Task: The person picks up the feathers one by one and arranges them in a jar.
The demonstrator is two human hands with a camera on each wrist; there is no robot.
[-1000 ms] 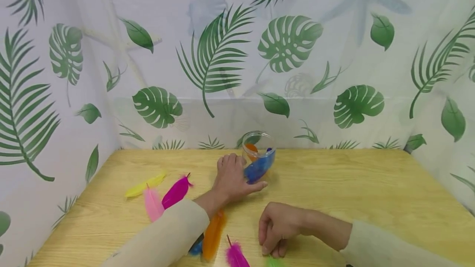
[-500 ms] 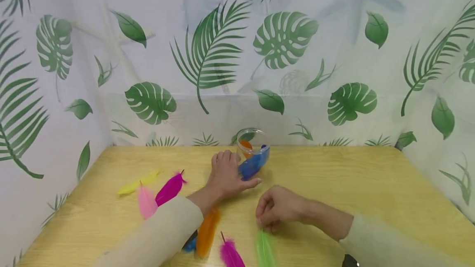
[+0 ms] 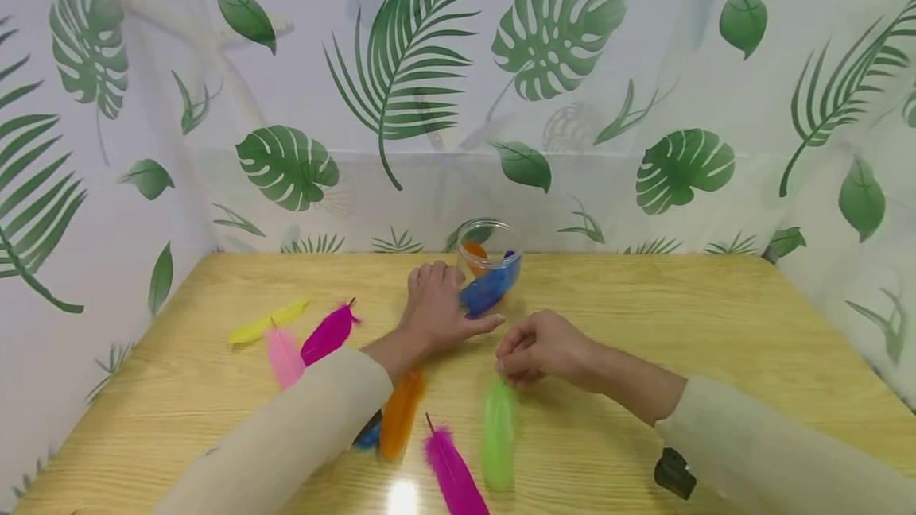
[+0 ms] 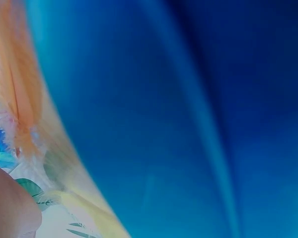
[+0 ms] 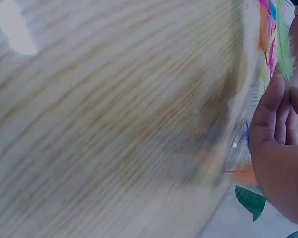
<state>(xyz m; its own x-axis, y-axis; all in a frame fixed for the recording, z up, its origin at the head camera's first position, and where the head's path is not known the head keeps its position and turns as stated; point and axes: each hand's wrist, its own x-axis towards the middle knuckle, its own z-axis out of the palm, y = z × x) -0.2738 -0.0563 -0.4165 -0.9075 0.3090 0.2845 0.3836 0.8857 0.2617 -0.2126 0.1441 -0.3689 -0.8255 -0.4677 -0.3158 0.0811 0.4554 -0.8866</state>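
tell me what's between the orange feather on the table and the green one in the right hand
In the head view, a magenta feather lies between the orange feather and the green feather, its quill pointing away from the person.

Tabletop (image 3: pixel 701 308) glare, wrist views seemingly blurred

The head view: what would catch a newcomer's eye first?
Probably the lime-green feather, pinched at one end by the right hand above the table. Next, the clear jar at the table's back, with blue and orange feathers showing in it and the left hand beside it. Behind, green leaves pattern the white backdrop.
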